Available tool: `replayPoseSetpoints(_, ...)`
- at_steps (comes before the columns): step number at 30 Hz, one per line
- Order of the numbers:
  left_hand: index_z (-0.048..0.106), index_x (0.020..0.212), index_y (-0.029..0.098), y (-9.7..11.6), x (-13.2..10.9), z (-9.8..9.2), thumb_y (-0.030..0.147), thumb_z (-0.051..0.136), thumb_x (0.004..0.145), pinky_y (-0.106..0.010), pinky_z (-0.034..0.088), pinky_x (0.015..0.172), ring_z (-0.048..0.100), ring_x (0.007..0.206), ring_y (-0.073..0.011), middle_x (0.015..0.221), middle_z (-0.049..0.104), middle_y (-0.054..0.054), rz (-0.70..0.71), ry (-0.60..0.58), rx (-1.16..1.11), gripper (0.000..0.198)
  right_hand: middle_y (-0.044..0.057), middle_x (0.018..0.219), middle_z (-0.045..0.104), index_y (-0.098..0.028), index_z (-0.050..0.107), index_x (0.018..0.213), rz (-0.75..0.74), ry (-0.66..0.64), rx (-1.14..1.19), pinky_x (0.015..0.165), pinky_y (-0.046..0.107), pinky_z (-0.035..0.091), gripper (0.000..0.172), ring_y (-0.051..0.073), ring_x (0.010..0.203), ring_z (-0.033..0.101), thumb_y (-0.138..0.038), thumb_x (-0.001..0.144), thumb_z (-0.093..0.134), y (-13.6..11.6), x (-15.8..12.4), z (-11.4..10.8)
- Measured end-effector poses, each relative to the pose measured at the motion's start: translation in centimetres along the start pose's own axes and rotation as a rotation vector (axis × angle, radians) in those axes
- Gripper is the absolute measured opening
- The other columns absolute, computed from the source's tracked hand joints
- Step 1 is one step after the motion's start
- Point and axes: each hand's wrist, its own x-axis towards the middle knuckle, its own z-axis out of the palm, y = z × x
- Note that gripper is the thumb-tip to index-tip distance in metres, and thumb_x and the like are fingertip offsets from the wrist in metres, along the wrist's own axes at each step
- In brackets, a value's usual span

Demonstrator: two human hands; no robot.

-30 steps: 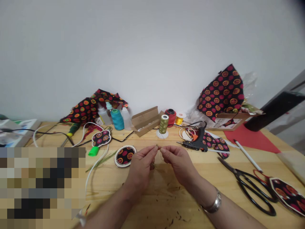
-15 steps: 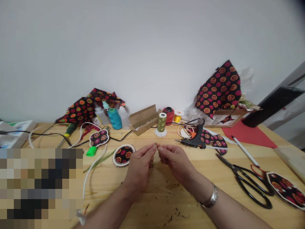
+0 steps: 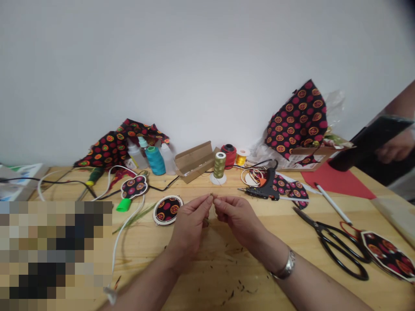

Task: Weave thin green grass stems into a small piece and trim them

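Note:
My left hand (image 3: 192, 222) and my right hand (image 3: 236, 218) meet over the middle of the table, thumbs and forefingers pinched together. Between their fingertips is a tiny olive-brown bit of thread (image 3: 212, 195), too small to see clearly. Just behind the hands an olive-green thread spool (image 3: 219, 165) stands upright on a white base. Beside my left hand, partly covered by it, lies a round white-framed piece (image 3: 167, 211) with dark patterned fabric. Right of my right hand rests a black glue gun (image 3: 267, 188).
Black-handled scissors (image 3: 337, 246), a white pen (image 3: 333, 203) and an octagonal fabric piece (image 3: 389, 255) lie at right. Along the wall stand a blue thread cone (image 3: 155, 160), an open cardboard box (image 3: 196, 163) and red thread (image 3: 228, 154). Another person's hand (image 3: 397, 149) appears far right by a black object.
Another person's arm and hand have come into view at the far right, by the black object. My two hands keep nearly the same pinch and place.

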Motion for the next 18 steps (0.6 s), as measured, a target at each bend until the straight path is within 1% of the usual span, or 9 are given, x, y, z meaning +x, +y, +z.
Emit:
replayPoseSetpoints(9,0.074,0.089,0.016,-0.16,0.06,0.0,0.037,0.072,0.067,-0.015,0.024,0.041,0.034,0.047,-0.005,0.052,0.041,0.007,-0.014,-0.009,-0.006,0.03,-0.005,0.05,0.04,-0.013,0.058,0.06,0.002,0.016,-0.011,0.05,0.025,0.018,0.027,0.008,0.05,0.028,-0.037,0.064,0.07,0.01,0.15,-0.18)
replayPoseSetpoints(15,0.074,0.084,0.016,-0.02,-0.06,0.2,0.036,0.073,0.066,-0.016,0.022,0.039,0.033,0.044,-0.0047,0.049,0.04,0.007,-0.027,-0.01,-0.026,0.027,-0.007,0.048,0.038,-0.014,0.057,0.057,0.004,0.051,-0.038,0.049,0.025,0.018,0.026,0.008,0.048,0.028,-0.036,0.063,0.069,-0.02,0.13,-0.12)
replayPoseSetpoints(18,0.074,0.081,0.015,-0.03,-0.07,0.28,0.037,0.073,0.066,-0.016,0.022,0.039,0.031,0.044,-0.0042,0.049,0.039,0.008,-0.031,-0.013,-0.045,0.026,-0.006,0.046,0.04,-0.014,0.059,0.057,0.009,0.086,-0.067,0.048,0.025,0.02,0.025,0.007,0.047,0.03,-0.035,0.063,0.07,0.05,0.17,-0.19)
